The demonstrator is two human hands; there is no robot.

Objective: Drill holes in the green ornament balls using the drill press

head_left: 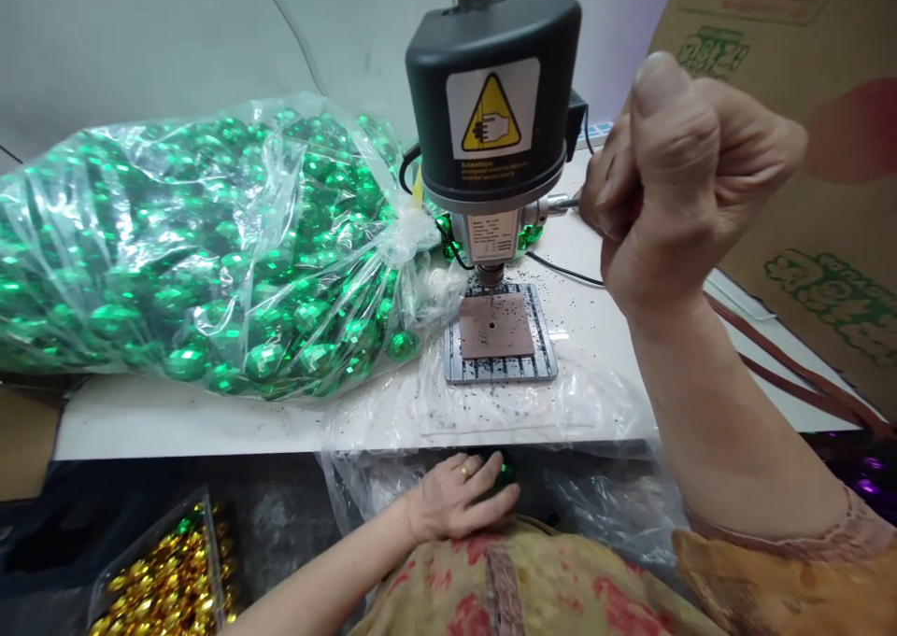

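Observation:
My right hand [673, 169] is closed around the end of the feed lever [561, 204] on the side of a small black drill press [491, 94]. Low in front of my lap, my left hand [466, 496] curls over a shiny green faceted ball [505, 471], which is mostly hidden by the fingers. Beneath the drill's chuck [491, 274] lies a flat brown pad [508, 330] with a dark hole in it. That pad rests on the slotted metal base [455, 373], which is strewn with dark shavings. No ball sits on the pad.
A large clear bag of green balls [231, 262] fills the left of the white table [210, 426]. Gold balls [161, 580] are in a clear container at the lower left. A cardboard box [791, 197] stands at the right. Crumpled clear plastic [603, 496] hangs over the table's front edge.

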